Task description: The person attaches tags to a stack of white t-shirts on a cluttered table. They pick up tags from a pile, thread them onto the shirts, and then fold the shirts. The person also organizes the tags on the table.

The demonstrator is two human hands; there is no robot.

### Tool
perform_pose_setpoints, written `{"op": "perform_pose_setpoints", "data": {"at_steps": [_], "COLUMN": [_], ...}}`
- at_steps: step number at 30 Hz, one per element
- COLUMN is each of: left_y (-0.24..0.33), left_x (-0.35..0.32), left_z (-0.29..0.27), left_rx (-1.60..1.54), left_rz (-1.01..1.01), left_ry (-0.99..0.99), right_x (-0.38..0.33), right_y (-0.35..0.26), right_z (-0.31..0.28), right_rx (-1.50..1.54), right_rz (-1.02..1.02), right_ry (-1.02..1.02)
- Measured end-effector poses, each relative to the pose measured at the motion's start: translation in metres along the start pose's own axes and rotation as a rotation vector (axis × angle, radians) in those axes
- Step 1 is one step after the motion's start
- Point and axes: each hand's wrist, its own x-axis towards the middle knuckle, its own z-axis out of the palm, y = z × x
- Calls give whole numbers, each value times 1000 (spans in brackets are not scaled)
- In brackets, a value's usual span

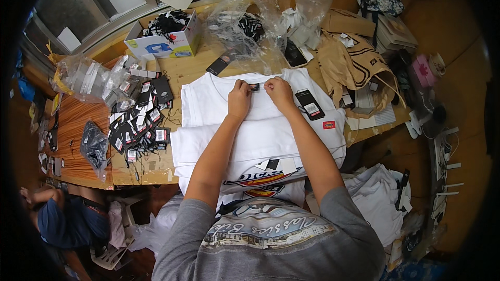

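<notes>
A white T-shirt (208, 106) lies spread on a stack of white shirts in front of me. At its collar, my left hand (239, 98) is closed in a pinch on the small dark neck label (254, 87). My right hand (280, 93) pinches just to the right of the label; what its fingertips hold is too small to make out. A black hang tag (309, 105) with a white sticker lies on the shirt, right of my right hand. Below it sits a small red patch (329, 125).
Black hang tags (138, 125) form a heap on the left. Behind stand a box of black strings (165, 34) and clear plastic bags (260, 8). A phone (295, 54) and brown bag (354, 62) lie to the right. Another person (67, 218) sits at lower left.
</notes>
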Motion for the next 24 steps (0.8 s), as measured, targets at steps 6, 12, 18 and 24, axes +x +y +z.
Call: {"op": "perform_pose_setpoints", "data": {"at_steps": [6,12,18,24], "left_y": [5,1,-5,-3], "left_x": [2,0,-3,-2], "left_z": [-2,-2,-3,-4], "left_rx": [-34,-24,-22,-143], "left_rz": [4,-5,21,-17], "left_ry": [-3,1,31,-24], "right_x": [6,5,7,19], "right_y": [3,6,-12,-1], "right_z": [25,33,8,9], "right_rx": [36,444,719,968], "right_rz": [50,284,531,766], "right_ry": [-67,-164,-718,-912]}}
